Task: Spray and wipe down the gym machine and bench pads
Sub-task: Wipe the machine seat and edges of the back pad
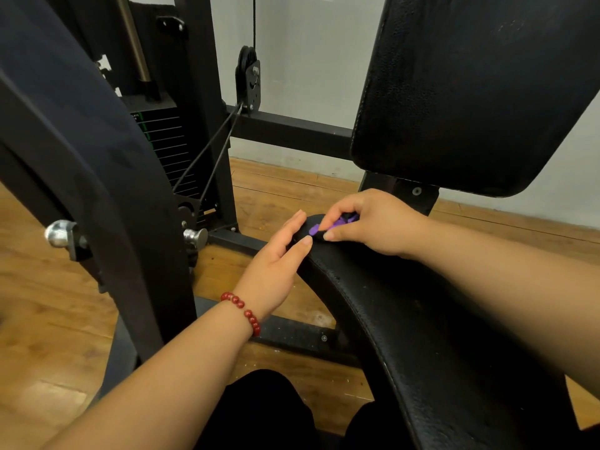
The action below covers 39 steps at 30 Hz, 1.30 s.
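Purple scrap, perhaps a small folded cloth (315,229), is pinched in the right hand's (373,222) curled fingers at the far tip of the black textured vinyl seat pad (422,336). The left hand (279,258) lies with fingers straight against the pad's edge, likely to steady it for wiping.

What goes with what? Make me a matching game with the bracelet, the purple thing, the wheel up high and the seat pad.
1 bracelet
2 purple thing
3 wheel
4 seat pad

A the left hand rests on its edge
B red beads, on a wrist
C a black cable runs over it
D pinched by the right hand

Pairs: 1-B, 2-D, 3-C, 4-A.
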Each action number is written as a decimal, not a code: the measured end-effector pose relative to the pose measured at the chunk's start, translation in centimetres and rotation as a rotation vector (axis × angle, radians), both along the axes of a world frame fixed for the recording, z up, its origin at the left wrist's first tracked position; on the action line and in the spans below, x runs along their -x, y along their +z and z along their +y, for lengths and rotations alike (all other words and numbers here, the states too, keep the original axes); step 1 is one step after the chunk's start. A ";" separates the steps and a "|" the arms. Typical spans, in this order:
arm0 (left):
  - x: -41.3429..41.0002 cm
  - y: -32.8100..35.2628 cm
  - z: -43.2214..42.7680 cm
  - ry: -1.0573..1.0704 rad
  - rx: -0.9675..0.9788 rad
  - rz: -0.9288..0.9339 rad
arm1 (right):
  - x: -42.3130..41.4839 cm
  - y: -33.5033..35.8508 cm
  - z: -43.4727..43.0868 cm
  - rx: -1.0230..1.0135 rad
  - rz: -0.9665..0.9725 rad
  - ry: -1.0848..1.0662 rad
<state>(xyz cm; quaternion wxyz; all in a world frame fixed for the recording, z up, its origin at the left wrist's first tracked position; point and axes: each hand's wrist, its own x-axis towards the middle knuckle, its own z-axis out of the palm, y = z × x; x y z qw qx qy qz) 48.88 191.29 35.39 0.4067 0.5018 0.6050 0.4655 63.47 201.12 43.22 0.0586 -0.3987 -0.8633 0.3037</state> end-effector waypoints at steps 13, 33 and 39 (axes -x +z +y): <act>0.1 -1.7 0.0 0.059 -0.033 -0.296 | -0.2 0.4 -0.6 0.003 -0.016 0.110; 0.6 -2.3 0.3 0.059 -0.020 -0.198 | 1.4 -0.1 -0.4 -0.067 0.027 0.190; 0.6 -1.7 -0.3 0.055 -0.020 -0.194 | 0.0 0.4 -1.6 -0.042 0.003 0.218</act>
